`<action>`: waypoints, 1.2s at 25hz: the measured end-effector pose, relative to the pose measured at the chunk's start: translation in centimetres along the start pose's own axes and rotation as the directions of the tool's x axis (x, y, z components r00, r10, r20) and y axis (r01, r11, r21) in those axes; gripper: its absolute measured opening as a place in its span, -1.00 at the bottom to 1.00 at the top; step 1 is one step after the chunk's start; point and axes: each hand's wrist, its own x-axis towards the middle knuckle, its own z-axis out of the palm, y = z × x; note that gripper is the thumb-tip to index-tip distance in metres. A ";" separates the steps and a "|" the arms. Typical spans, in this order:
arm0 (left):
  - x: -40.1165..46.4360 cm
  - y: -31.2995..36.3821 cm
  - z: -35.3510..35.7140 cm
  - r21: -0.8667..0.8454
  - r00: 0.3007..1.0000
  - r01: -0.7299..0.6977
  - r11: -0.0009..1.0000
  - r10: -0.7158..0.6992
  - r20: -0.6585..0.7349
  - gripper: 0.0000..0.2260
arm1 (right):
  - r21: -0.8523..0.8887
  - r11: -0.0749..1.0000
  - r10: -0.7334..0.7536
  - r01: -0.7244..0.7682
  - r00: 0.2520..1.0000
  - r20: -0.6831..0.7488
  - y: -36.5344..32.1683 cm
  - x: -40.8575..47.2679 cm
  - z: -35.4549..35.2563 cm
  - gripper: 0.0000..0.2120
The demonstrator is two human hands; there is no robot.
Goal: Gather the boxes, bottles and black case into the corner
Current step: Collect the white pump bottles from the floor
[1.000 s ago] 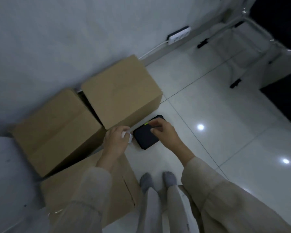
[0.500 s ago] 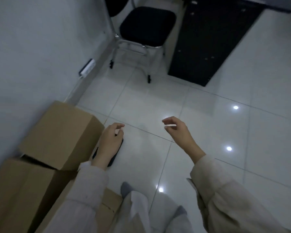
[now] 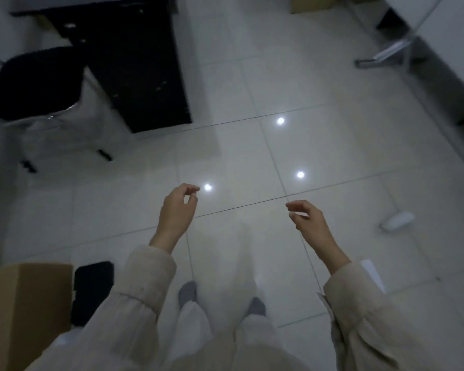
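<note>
Our flat black case [image 3: 93, 290] sits beside the brown cardboard box [image 3: 24, 311]; the white plastic bottle [image 3: 397, 220] waits well apart; our left hand [image 3: 176, 212] and right hand [image 3: 310, 223] hang empty, loosely curled.

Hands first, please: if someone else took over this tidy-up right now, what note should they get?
Left hand: holding nothing, fingers loosely curled, raised over the floor.
Right hand: the same, holding nothing.
Black case: flat on the floor right beside a cardboard box at the lower left edge of the view. Nobody is touching either.
White bottle: lying on its side on the tiles far to the right, well away from the box and case.
Done: the case looks put by the box.
Left: fetch the white bottle, probably next. Other boxes or bottles are not in sight here.
</note>
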 end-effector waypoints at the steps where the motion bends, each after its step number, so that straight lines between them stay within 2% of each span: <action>1: 0.6 1.8 2.0 0.008 0.999 -0.031 1.000 0.030 0.036 -0.81 | 0.022 1.000 0.018 -0.017 0.998 -0.054 1.0 -0.1 -2.5 -0.81; 5: 2.0 8.5 10.5 0.011 0.965 -0.135 0.991 0.130 0.226 -0.82 | 0.126 0.986 0.136 -0.106 0.957 -0.258 5.2 -1.1 -10.5 -0.80; 10: 3.9 13.9 19.7 0.037 0.861 -0.258 0.965 0.213 0.462 -0.82 | 0.346 0.898 0.405 -0.272 0.820 -0.405 11.6 -2.6 -14.9 -0.82; 14: 6.8 17.9 25.6 0.054 0.760 -0.361 0.931 0.260 0.596 -0.82 | 0.620 0.705 0.661 -0.345 0.637 -0.397 14.7 -2.0 -17.4 -0.86; 16: 8.5 20.3 29.2 0.060 0.697 -0.441 0.896 0.299 0.651 -0.82 | 0.756 0.570 0.771 -0.322 0.528 -0.356 15.7 -0.8 -19.1 -0.84; 19: 10.2 23.4 35.0 0.065 0.598 -0.568 0.820 0.357 0.718 -0.81 | 0.872 0.419 0.858 -0.253 0.425 -0.289 18.1 0.9 -21.3 -0.81; 23: 11.1 26.3 46.1 0.032 0.396 -0.766 0.642 0.431 0.811 -0.77 | 0.969 0.217 0.926 -0.115 0.338 -0.168 24.0 3.4 -23.9 -0.82; 26: 11.6 26.8 56.4 -0.041 0.197 -0.908 0.416 0.512 0.836 -0.74 | 0.994 0.102 0.951 -0.036 0.296 -0.087 30.5 6.1 -25.7 -0.81; 30: 12.5 24.4 70.3 -0.161 -0.072 -0.980 0.121 0.534 0.842 -0.66 | 1.000 0.009 0.969 0.000 0.248 -0.009 40.0 10.8 -26.4 -0.65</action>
